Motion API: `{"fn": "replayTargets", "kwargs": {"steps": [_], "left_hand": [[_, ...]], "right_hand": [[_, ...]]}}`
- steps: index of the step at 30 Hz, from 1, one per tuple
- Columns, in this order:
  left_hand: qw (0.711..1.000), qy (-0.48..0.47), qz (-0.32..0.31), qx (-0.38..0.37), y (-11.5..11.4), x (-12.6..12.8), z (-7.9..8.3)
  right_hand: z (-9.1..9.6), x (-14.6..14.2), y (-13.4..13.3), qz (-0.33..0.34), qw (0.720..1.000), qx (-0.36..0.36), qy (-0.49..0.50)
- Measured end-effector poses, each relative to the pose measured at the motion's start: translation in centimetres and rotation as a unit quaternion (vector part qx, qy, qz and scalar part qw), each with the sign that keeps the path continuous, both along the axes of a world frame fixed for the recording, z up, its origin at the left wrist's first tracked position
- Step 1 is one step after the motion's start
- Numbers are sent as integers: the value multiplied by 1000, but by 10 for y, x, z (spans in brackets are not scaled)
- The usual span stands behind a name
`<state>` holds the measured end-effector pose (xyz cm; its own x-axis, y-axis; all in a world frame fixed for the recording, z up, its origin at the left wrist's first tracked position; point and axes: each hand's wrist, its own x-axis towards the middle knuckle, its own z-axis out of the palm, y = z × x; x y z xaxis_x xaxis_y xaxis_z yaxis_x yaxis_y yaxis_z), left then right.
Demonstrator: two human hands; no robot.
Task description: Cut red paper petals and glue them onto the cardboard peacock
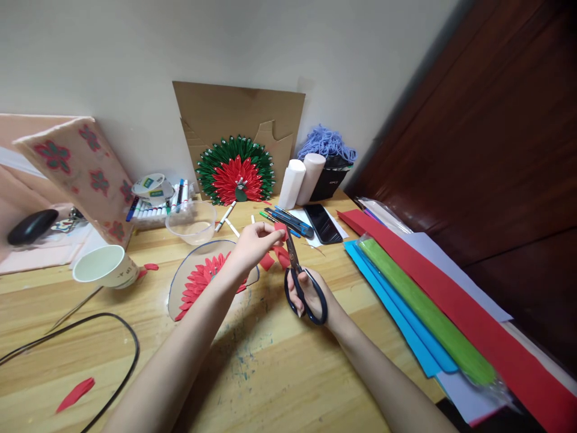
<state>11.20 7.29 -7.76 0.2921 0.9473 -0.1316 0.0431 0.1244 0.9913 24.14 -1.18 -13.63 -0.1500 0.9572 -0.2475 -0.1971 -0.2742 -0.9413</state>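
My left hand (259,242) pinches a small piece of red paper (280,229) above the table. My right hand (311,294) grips dark-handled scissors (294,258), their blades pointing up and away, right at the edge of that piece. Whether the blades are parted is hard to make out. Several red scraps (267,261) lie on the table just below the blades. Partly hidden under my left forearm is a fan-shaped card (183,273) with red petals (202,278) stuck on it.
A peacock-like fan of green and red petals (241,171) leans on cardboard (238,105) at the back. Pens (288,221) and a phone (323,222) lie before it. Coloured paper sheets (406,282) cover the right side. On the left are a paper cup (108,267) and black cable (135,340).
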Motion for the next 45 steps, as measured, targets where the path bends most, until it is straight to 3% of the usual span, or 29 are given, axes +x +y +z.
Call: {"fn": "replayTargets", "kwargs": {"steps": [4, 10, 20, 31, 37, 45], "left_hand": [[1000, -2, 9, 2, 1, -1, -1], [1000, 0, 8, 27, 2, 1, -6], [999, 25, -3, 23, 0, 2, -5], [998, 48, -32, 28, -6, 4, 3], [998, 44, -31, 31, -4, 3, 1], [998, 45, -28, 27, -2, 2, -2]], "right_hand": [[1, 0, -1, -3, 1000, 9, -20], [-10, 1, 0, 47, 999, 6, 20], [-8, 4, -3, 84, 995, 50, 8], [-11, 3, -1, 64, 997, 33, 39], [-16, 5, 3, 75, 994, -4, 86], [-15, 5, 4, 55, 996, -6, 70]]}}
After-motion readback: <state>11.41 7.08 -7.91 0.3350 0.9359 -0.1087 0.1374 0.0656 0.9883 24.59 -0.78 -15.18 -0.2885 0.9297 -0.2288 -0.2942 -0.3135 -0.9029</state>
